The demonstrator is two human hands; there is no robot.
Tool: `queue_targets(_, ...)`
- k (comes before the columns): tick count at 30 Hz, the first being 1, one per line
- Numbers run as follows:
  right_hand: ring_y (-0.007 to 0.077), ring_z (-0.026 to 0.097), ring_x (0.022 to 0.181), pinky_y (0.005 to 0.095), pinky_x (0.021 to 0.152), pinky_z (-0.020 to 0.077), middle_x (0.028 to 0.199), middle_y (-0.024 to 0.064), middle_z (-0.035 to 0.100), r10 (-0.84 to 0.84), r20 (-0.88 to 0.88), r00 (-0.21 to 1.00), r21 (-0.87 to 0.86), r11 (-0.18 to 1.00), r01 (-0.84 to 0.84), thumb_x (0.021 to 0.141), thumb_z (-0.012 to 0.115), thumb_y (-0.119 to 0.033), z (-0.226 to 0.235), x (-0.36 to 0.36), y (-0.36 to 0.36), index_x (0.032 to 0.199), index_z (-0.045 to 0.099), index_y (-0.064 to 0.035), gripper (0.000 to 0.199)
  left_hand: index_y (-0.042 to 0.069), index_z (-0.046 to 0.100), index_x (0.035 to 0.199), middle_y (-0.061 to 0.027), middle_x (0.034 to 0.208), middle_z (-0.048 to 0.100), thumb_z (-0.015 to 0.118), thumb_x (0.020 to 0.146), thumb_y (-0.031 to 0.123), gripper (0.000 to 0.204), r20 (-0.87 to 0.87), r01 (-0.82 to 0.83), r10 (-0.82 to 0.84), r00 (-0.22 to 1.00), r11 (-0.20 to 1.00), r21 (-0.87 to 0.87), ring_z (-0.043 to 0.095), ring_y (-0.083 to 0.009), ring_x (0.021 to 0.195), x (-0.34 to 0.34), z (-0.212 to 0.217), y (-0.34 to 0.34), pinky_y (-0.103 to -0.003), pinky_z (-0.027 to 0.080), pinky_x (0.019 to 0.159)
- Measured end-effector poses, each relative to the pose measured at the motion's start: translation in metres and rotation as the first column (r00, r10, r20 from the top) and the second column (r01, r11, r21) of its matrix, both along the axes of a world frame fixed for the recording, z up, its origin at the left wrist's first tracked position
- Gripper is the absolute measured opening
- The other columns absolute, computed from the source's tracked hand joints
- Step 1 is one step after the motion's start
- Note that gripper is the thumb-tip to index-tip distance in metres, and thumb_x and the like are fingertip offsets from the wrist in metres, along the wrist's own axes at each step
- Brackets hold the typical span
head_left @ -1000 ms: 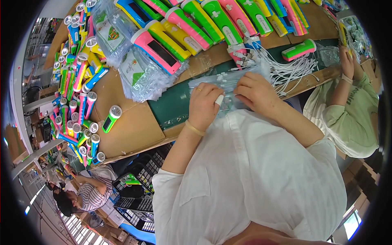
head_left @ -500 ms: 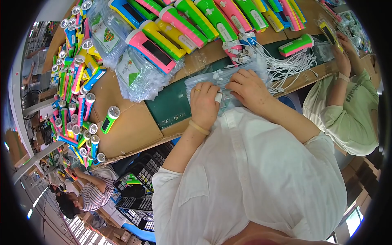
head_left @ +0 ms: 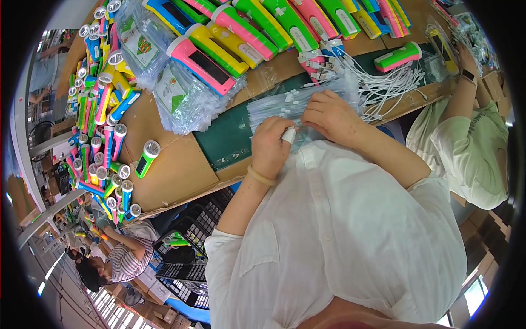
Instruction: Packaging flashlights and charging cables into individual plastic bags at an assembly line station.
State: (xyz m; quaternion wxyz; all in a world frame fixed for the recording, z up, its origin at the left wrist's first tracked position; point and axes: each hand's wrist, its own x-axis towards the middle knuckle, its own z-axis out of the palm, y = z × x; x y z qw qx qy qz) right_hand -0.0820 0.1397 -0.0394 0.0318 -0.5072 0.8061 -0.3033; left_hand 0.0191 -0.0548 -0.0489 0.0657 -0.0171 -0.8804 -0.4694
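Note:
Close together at the table's front edge, both my hands work on clear plastic bags (head_left: 268,109) stacked flat. My left hand (head_left: 269,143) has its fingers curled and pinched at a bag's near edge; a white wrap covers its thumb tip. Beside it my right hand (head_left: 331,118) is closed too, fingertips bent down onto the clear plastic. The film between the fingers is partly hidden by the hands. Just right of the bags lies a heap of white charging cables (head_left: 378,90) with USB plugs.
Colourful flashlights (head_left: 279,27) line the table's far side, and many more (head_left: 101,137) crowd the left. One green flashlight (head_left: 148,159) stands apart on cardboard. Packed bags with printed cards (head_left: 183,98) lie left of my hands. A black crate (head_left: 192,236) stands below; a co-worker (head_left: 460,137) is at right.
My left hand has shifted slightly left and toward me, with its thumb wrap more exposed. My right hand has moved a little left. The co-worker's arms at right have moved.

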Motion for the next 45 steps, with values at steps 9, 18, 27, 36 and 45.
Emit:
queue_targets(9,0.0242,0.061,0.097,0.0375,0.088,0.0454,0.092,0.0036,0.063,0.101,0.134,0.986,-0.047,0.994,-0.095,0.083,0.069,-0.008,0.003,0.017,-0.028,0.105,0.068,-0.0143,0.023,0.000,0.069,0.096,-0.0129,0.088,0.067,0.071,0.083,0.000,0.013,0.101,-0.103,0.101,0.990,0.994,0.019,0.064,-0.0251,0.078,0.028,0.012,-0.035,-0.032,0.051,0.072)
queue_targets(18,0.0228,0.062,0.096,0.0376,0.085,0.0466,0.095,0.0019,0.063,0.158,0.174,0.972,-0.019,0.987,-0.157,0.082,0.063,-0.005,-0.001,0.015,-0.034,0.116,0.067,-0.0212,0.037,0.001,0.071,0.098,-0.0126,0.089,0.070,0.071,0.084,0.000,0.014,0.191,-0.185,0.169,0.967,0.981,0.065,0.068,-0.0245,0.077,0.049,0.009,-0.048,-0.032,0.054,0.072)
queue_targets(27,0.0218,0.061,0.095,0.0364,0.085,0.0463,0.095,0.0019,0.062,0.274,0.094,0.957,-0.030,0.962,-0.273,0.082,0.063,-0.008,-0.008,0.014,-0.032,0.113,0.069,-0.0211,0.035,-0.001,0.069,0.106,-0.0129,0.097,0.074,0.071,0.086,-0.002,0.020,0.158,-0.190,0.171,0.972,0.975,0.112,0.074,-0.0208,0.090,0.053,0.007,-0.046,-0.028,0.056,0.080)
queue_targets(36,0.0223,0.062,0.098,0.0370,0.090,0.0440,0.093,0.0038,0.062,0.237,0.039,0.971,0.111,0.964,-0.240,0.083,0.069,-0.023,-0.002,0.009,-0.007,0.085,0.068,-0.0133,0.010,0.000,0.070,0.098,-0.0129,0.084,0.067,0.065,0.077,-0.007,0.022,-0.154,0.191,-0.217,0.964,0.967,-0.166,0.063,-0.0317,0.079,0.030,0.018,-0.038,-0.039,0.051,0.072)
queue_targets(45,0.0349,0.059,0.116,0.0397,0.094,0.0509,0.119,0.0125,0.065,-0.706,-0.159,0.691,0.065,0.691,0.720,0.081,0.067,0.000,0.048,-0.095,0.134,0.118,0.064,-0.0079,0.038,0.002,0.069,0.090,-0.0109,0.081,0.065,0.066,0.081,-0.002,0.010,-0.127,0.036,-0.037,0.991,0.999,-0.011,0.061,-0.0260,0.075,0.028,0.021,-0.037,-0.032,0.049,0.069)
